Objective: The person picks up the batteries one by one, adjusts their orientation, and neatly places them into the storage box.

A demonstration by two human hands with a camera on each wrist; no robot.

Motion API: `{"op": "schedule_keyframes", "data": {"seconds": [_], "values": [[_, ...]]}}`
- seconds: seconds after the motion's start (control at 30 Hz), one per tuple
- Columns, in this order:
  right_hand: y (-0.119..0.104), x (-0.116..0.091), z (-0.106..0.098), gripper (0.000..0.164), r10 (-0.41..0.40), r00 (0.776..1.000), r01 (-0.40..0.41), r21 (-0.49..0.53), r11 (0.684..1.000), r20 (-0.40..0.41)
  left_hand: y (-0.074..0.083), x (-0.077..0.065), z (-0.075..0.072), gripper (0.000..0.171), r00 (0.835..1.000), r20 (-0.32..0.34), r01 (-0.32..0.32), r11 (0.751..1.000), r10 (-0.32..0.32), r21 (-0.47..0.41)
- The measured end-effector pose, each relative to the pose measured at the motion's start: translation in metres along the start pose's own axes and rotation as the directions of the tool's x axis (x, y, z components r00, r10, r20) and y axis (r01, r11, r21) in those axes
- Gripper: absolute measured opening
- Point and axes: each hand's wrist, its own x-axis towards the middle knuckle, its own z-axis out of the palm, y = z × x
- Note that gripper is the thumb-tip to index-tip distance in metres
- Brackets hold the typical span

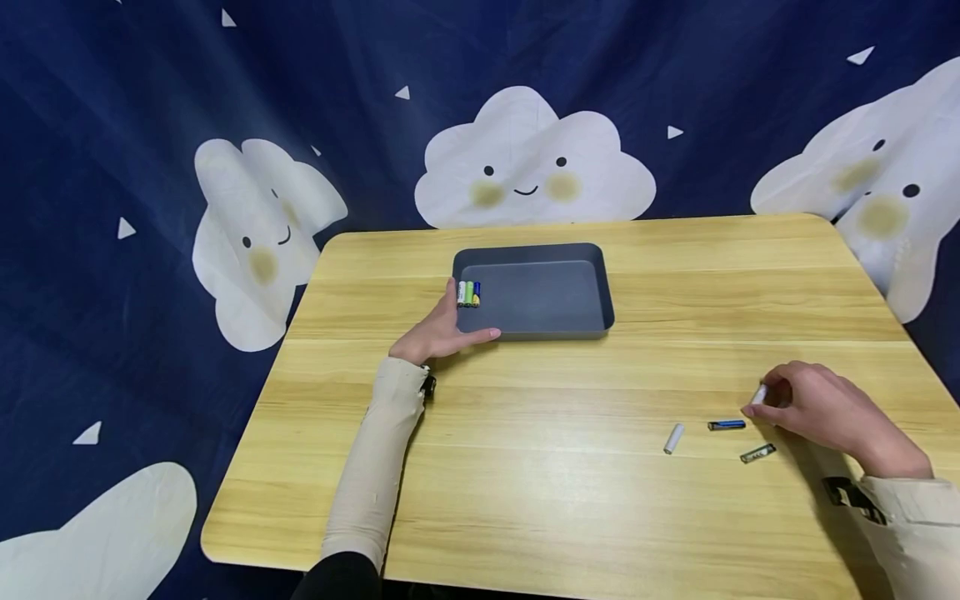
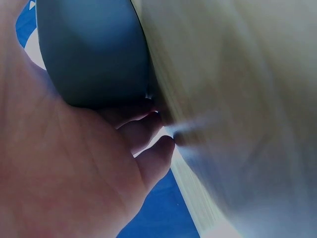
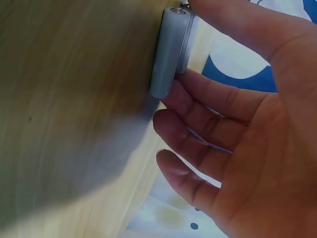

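Note:
My left hand [image 1: 438, 331] rests at the left front corner of a dark grey tray [image 1: 536, 329], thumb along the front wall. In the left wrist view its fingers extend beside the tray wall [image 2: 94, 54], tips near the tabletop. Three batteries [image 1: 468, 294], white, green and dark blue with yellow, sit together inside the tray at its left. My right hand [image 1: 825, 408] pinches a white battery [image 1: 760, 393] between thumb and fingers. The right wrist view shows a light battery [image 3: 170, 54] with another directly alongside; I cannot tell whether both are held.
Near the right hand lie a white battery [image 1: 673, 439], a blue battery [image 1: 727, 425] and a grey-black battery [image 1: 757, 453], apart from each other on the wooden table [image 1: 540, 467]. Behind the table hangs a dark blue curtain [image 1: 360, 67] with white clouds.

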Motion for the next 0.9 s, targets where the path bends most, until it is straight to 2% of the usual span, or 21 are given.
{"op": "schedule_keyframes", "data": {"seconds": [0.23, 0.47, 0.9], "values": [[-0.006, 0.000, -0.002, 0.024, -0.021, 1.000, 0.021, -0.051, 0.998, -0.009, 0.000, 0.000, -0.001, 0.143, 1.000, 0.007, 0.016, 1.000, -0.016, 0.022], [-0.016, 0.006, -0.010, 0.027, -0.027, 0.999, 0.026, -0.022, 0.999, -0.044, -0.001, 0.000, -0.001, 0.142, 0.999, 0.015, 0.034, 0.999, -0.034, 0.036], [-0.041, 0.027, -0.024, 0.026, -0.105, 0.990, 0.105, -0.006, 0.994, -0.092, -0.001, 0.000, -0.001, 0.144, 1.000, 0.008, 0.026, 0.999, -0.026, 0.033]]}}
